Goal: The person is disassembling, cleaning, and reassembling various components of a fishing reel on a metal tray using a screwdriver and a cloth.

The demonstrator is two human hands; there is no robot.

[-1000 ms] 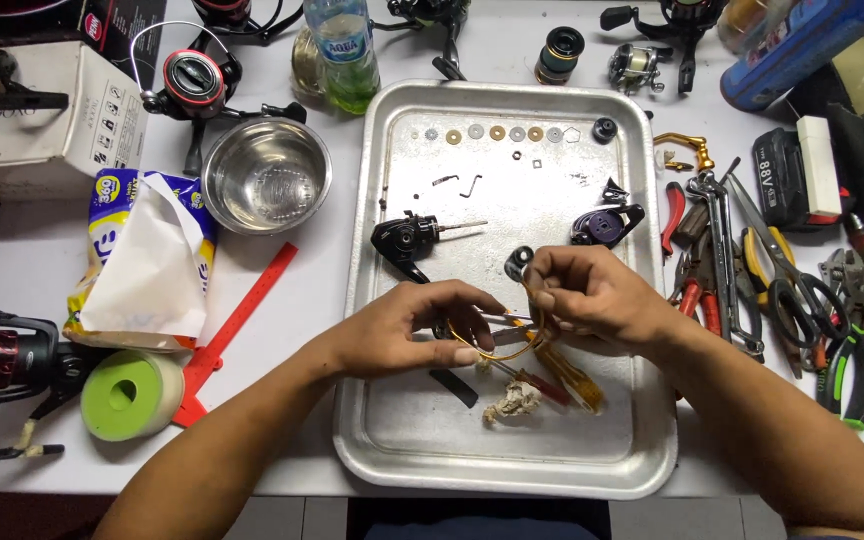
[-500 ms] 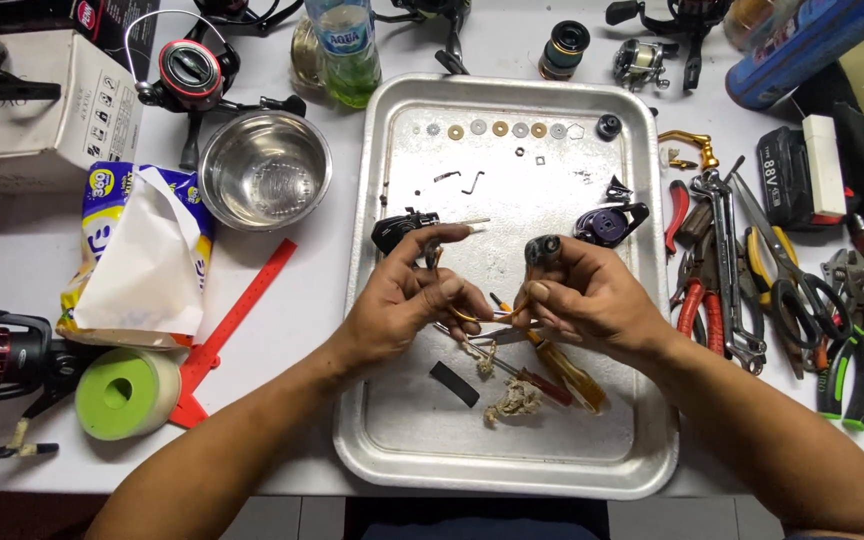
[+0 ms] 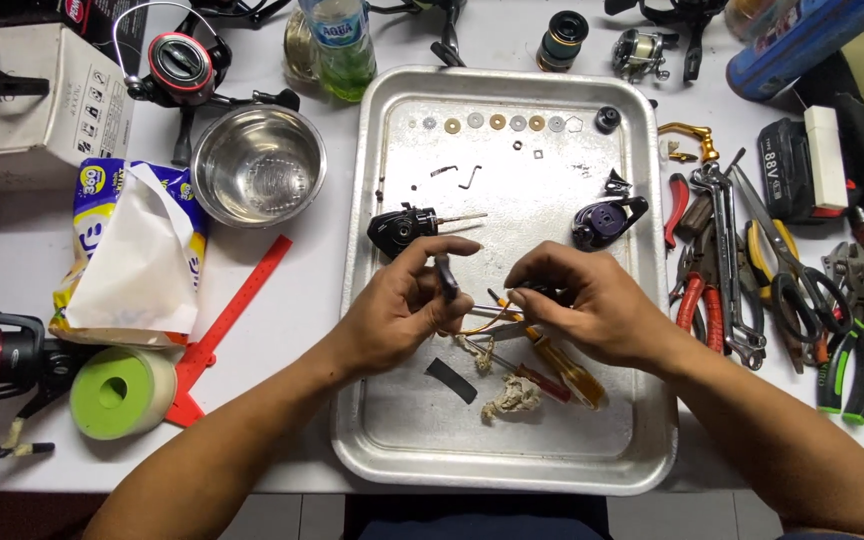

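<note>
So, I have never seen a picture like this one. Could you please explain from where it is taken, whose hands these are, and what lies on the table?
The picture comes from a camera worn on a person's head, looking down at that person's own two bare hands; there is no machine. The left hand pinches a small dark part, and the right hand grips another small dark piece that is mostly hidden. Both hands work over a metal tray. In the tray lie a row of small washers, two dark fishing reel parts, and screwdrivers under the hands. To the right lie pliers and wrenches. To the left stand a steel bowl, a tissue pack and a green tape roll.
</note>
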